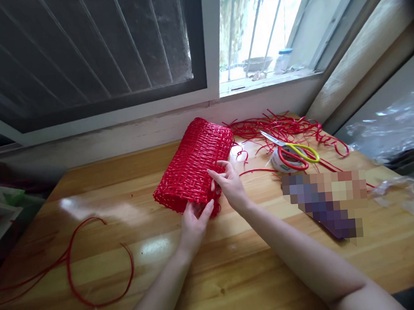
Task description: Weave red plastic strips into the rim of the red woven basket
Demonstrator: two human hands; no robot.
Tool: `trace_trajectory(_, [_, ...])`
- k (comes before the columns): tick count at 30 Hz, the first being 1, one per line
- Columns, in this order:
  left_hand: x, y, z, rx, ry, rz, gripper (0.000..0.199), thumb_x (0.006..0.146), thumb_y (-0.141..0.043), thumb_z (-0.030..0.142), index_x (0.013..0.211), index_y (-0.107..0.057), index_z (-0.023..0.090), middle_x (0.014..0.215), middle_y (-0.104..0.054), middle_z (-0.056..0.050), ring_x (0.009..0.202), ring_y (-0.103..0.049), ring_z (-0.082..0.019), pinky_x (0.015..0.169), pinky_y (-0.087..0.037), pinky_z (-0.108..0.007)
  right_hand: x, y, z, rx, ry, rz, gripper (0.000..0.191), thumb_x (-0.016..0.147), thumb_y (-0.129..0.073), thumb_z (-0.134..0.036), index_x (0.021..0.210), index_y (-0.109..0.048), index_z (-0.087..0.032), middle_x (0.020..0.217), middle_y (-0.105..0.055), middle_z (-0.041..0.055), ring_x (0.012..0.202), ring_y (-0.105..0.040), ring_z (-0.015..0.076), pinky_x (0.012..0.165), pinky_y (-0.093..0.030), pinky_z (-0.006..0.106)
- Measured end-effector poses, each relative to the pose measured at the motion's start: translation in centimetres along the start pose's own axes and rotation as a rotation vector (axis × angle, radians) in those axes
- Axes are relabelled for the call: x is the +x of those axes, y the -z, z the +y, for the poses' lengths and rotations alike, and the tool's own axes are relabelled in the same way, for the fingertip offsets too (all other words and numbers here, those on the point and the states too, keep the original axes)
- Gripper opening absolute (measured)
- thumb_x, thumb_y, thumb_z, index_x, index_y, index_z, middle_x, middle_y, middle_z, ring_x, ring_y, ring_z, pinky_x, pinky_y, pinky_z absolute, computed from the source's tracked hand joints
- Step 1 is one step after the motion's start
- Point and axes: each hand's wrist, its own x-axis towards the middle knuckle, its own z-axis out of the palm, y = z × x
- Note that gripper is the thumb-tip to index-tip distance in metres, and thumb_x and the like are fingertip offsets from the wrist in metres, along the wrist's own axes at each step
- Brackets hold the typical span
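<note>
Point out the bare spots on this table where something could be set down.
Bare wood lies between the red woven basket and the loose red cord at left, and along the near edge between the two forearms. Crowded: right of the basket, where scissors, a tape roll, tangled red strands and plastic wrap lie. Left hand and right hand touch the basket.

What cannot be made out around the two hands

Under the left hand (193,225), the near edge of the red woven piece (193,168) is covered, and the fingertips of the right hand (229,184) tuck out of sight against the weave, so the grip there cannot be told. Right of the right hand, a flat thing (327,203) is blurred into blocks. Beyond it, the scissors (292,150) hide part of a tape roll (277,161). Far left of the left hand, the loose red cord (72,270) runs off the picture's edge. Both forearms are cut off at the bottom.
</note>
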Motion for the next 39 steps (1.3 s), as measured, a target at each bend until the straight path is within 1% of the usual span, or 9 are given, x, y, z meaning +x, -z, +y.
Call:
trace_trajectory(4, [0.4,-0.9,0.2,0.028,-0.013,-0.011,0.028,0.074,-0.063,0.028,0.096,-0.064,0.011,0.101,-0.069,-0.010,0.096,-0.063,-0.022,0.090,-0.045,-0.034,-0.2,-0.1,0.4,0.019,0.110,0.124,0.041,0.071,-0.064,-0.040,0.090,-0.032,-0.021,0.042,-0.051,-0.0101,0.033,-0.040,0.0062,0.036,-0.028,0.014])
trace_trajectory(8, [0.4,-1.2,-0.1,0.091,-0.016,0.039,0.024,0.073,-0.062,0.030,0.087,-0.067,0.011,0.089,-0.071,-0.010,0.084,-0.066,-0.022,0.082,-0.049,-0.034,-0.1,0.1,0.5,0.016,0.131,0.101,0.032,0.074,-0.061,-0.040,0.080,-0.037,-0.020,0.046,-0.054,-0.0072,0.036,-0.044,0.0063,0.037,-0.029,0.015])
trace_trajectory(15, [0.5,-0.6,-0.6,0.060,0.001,0.076,0.028,0.074,-0.062,0.035,0.088,-0.065,0.011,0.087,-0.071,-0.008,0.083,-0.065,-0.021,0.080,-0.050,-0.033,0.5,1.2,-1.2,-0.086,0.137,-0.134,0.023,0.076,-0.057,-0.036,0.088,-0.060,-0.018,0.078,-0.067,0.0026,0.050,-0.049,0.0075,0.044,-0.036,0.019])
trace_trajectory(19, [0.6,-0.3,-1.1,-0.052,0.053,0.058,0.031,0.074,-0.062,0.036,0.092,-0.063,0.011,0.092,-0.070,-0.009,0.086,-0.064,-0.022,0.082,-0.049,-0.037,0.8,2.5,-2.4,-0.341,0.304,-0.318,0.030,0.075,-0.051,-0.019,0.103,-0.062,-0.020,0.103,-0.064,0.0041,0.077,-0.057,0.0117,0.062,-0.045,0.022])
trace_trajectory(22, [0.6,-0.3,-1.1,-0.072,0.038,0.053,0.030,0.074,-0.063,0.034,0.094,-0.063,0.012,0.097,-0.069,-0.008,0.092,-0.063,-0.021,0.089,-0.046,-0.037,1.3,3.3,-2.3,-0.555,0.445,-0.134,0.030,0.074,-0.054,-0.017,0.102,-0.064,-0.020,0.097,-0.065,0.0041,0.080,-0.057,0.0133,0.073,-0.046,0.027])
trace_trajectory(26, [0.7,-0.9,-0.1,0.030,0.018,0.020,0.033,0.071,-0.065,0.034,0.096,-0.062,0.012,0.099,-0.068,-0.009,0.093,-0.062,-0.021,0.089,-0.045,-0.035,1.9,3.7,-1.6,-0.676,0.548,0.035,0.022,0.078,-0.056,-0.022,0.098,-0.068,-0.023,0.084,-0.062,0.0039,0.075,-0.054,0.0136,0.071,-0.047,0.028])
trace_trajectory(31, [1.0,-1.5,0.2,0.185,-0.032,0.032,0.031,0.072,-0.064,0.033,0.094,-0.065,0.012,0.098,-0.069,-0.009,0.091,-0.062,-0.020,0.086,-0.045,-0.030,1.9,3.6,-1.6,-0.676,0.652,0.180,0.019,0.079,-0.059,-0.025,0.095,-0.069,-0.026,0.101,-0.053,0.0062,0.089,-0.052,0.0155,0.077,-0.048,0.030])
trace_trajectory(36, [0.9,-0.8,-0.8,0.293,-0.009,0.074,0.026,0.072,-0.063,0.038,0.074,-0.066,0.012,0.072,-0.069,-0.004,0.068,-0.062,-0.017,0.070,-0.046,-0.026,1.0,2.8,-2.5,-0.560,0.722,0.150,0.020,0.082,-0.055,-0.022,0.098,-0.066,-0.026,0.101,-0.062,0.0032,0.100,-0.054,0.0160,0.094,-0.042,0.035])
trace_trajectory(39, [0.9,-0.5,-1.1,0.327,0.011,0.105,0.029,0.071,-0.063,0.040,0.062,-0.062,0.013,0.059,-0.064,-0.001,0.057,-0.058,-0.015,0.060,-0.044,-0.024,0.1,2.1,-2.9,-0.396,0.611,0.090,0.016,0.082,-0.054,-0.024,0.093,-0.066,-0.023,0.095,-0.065,0.0034,0.094,-0.058,0.0160,0.090,-0.046,0.034])
